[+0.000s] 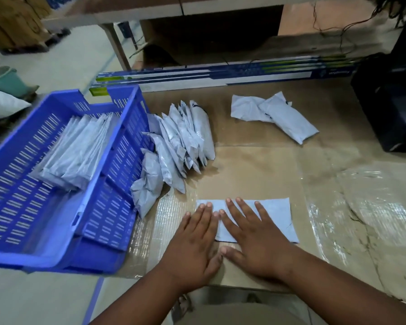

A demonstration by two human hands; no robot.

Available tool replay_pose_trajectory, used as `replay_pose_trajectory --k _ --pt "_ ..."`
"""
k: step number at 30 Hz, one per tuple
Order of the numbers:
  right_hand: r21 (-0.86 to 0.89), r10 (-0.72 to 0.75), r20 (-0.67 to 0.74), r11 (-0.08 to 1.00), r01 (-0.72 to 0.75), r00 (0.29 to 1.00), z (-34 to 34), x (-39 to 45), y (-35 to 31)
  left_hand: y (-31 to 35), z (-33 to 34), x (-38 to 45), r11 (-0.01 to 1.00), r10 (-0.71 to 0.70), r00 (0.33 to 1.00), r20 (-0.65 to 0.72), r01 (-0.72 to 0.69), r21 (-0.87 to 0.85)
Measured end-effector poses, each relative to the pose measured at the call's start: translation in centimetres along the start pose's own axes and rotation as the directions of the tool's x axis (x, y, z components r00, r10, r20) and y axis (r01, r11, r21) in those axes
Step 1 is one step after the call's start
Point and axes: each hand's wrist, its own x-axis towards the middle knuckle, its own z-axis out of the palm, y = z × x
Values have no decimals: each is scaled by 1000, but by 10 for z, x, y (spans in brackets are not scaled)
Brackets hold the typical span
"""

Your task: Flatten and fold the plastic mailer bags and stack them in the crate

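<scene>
Both hands, left hand and right hand, pressed flat-fingered on the pale grey, apparently folded plastic mailer bag; blue slotted plastic crate at ten o'clock.

Two bare forearms and hands, no sleeves.

The left hand and right hand wore no gloves, rings, watch or bands, and both forearms were uncovered right to the bottom edge of the view. The fingernails were short and unpainted. Between the forearms, low in the view, showed a patch of tan cloth, blurred, seemingly the person's clothing.
</scene>
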Motion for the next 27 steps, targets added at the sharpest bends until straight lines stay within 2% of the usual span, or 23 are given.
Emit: replay_pose_trajectory --k 3,6,8,11,14,17,20,23,25,27 --pt "14 -28 82 1000 27 996 -10 4 5 3 6 2 999 10 999 -44 -12 -53" --pt "89 -69 109 994 60 992 -20 5 12 0 6 1 999 25 999 -42 -26 -21" --pt "90 -75 48 993 70 996 -26 1 17 -3 5 1 1000 13 1000 -10 -13 -15" --pt "-1 -21 -120 1000 21 992 -21 -21 30 -2 0 6 1000 -14 1000 21 14 20" --pt "4 1 -109 1000 0 994 2 -41 38 7 -8 20 998 23 999 -30 -21 64" --pt "39 -8 -68 999 11 998 10 -42 40 23 -8 40 994 110 992 -58 -110 -3" --pt "121 -51 24 992 48 998 1 -33 53 33 8 46 990 104 993 -48 -108 -88" --pt "311 -143 75 944 113 987 -8 -30 77 32 18 45 989 108 993 -50 -112 -94" --pt "395 -142 19 910 123 990 -12 -33 88 32 16 47 993 97 995 -11 -97 -60" --pt "382 -18 -86 923 50 996 -16 -38 92 33 13 49 997 68 997 33 -67 -34"
